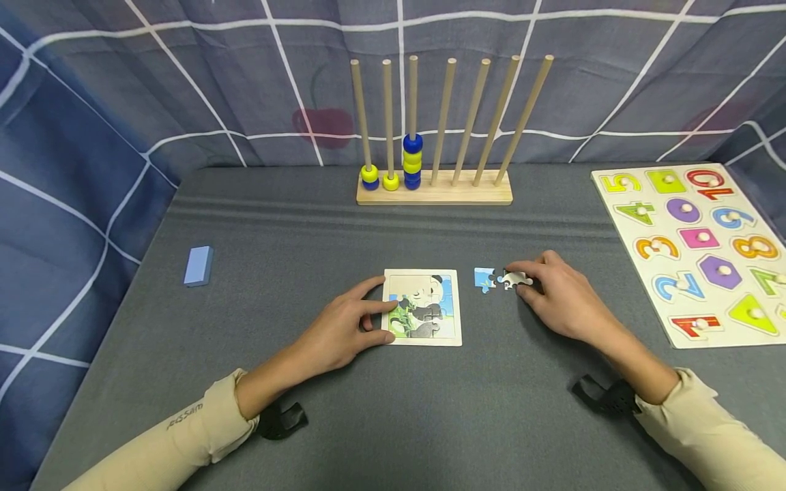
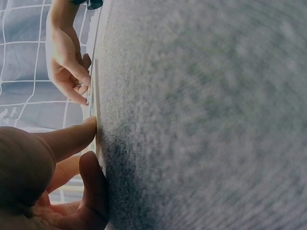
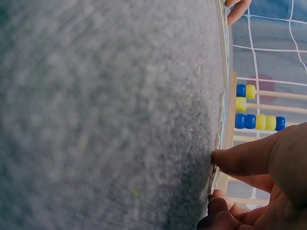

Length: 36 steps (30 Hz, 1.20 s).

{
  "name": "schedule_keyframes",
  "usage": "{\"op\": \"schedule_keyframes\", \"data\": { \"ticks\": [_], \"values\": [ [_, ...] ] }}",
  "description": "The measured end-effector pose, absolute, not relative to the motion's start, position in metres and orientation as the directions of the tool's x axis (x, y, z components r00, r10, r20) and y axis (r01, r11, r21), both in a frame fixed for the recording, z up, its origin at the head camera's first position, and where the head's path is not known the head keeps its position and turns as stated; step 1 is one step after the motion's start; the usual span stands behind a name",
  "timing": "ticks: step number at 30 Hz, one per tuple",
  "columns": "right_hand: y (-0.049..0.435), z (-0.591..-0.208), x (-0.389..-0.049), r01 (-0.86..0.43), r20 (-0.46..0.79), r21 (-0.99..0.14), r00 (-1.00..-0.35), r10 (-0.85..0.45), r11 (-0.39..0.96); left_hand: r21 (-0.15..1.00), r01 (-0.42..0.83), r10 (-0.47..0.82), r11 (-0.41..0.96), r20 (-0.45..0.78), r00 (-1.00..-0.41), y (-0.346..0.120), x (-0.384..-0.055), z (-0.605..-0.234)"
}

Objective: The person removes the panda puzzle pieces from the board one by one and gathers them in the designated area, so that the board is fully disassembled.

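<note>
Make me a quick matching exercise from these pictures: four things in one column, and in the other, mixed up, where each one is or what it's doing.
1. Left hand
2. Right hand
3. Blue block
4. Number peg board

A. Lying flat on the right side of the table
B. Touching the left edge of the panda jigsaw
C. Pinching a loose jigsaw piece
D. Alone on the table's left side

Pairs: 1-B, 2-C, 3-D, 4-A
</note>
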State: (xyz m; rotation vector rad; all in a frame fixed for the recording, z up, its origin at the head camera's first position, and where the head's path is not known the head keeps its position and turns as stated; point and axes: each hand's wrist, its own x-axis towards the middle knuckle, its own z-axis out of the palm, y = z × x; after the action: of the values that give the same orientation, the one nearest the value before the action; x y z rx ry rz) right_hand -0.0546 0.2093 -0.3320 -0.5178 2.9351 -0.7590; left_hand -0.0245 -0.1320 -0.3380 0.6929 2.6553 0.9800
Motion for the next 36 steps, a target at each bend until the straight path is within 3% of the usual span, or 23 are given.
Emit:
{"op": "schedule_keyframes", "data": {
  "ticks": [27,36],
  "values": [
    [0.21,-0.33,-0.055,-0.288,0.003,-0.533,-0.941,-0.338,0.795,0.654,0.357,0.504,0.667,-0.043,-0.863,-0.133,-0.024,-0.336],
    [0.192,-0.325,-0.054,-0.352,0.17,-0.587,-0.934,-0.313,0.729,0.658,0.348,0.504,0.668,-0.055,-0.862,-0.131,-0.025,-0.337]
  ]
}}
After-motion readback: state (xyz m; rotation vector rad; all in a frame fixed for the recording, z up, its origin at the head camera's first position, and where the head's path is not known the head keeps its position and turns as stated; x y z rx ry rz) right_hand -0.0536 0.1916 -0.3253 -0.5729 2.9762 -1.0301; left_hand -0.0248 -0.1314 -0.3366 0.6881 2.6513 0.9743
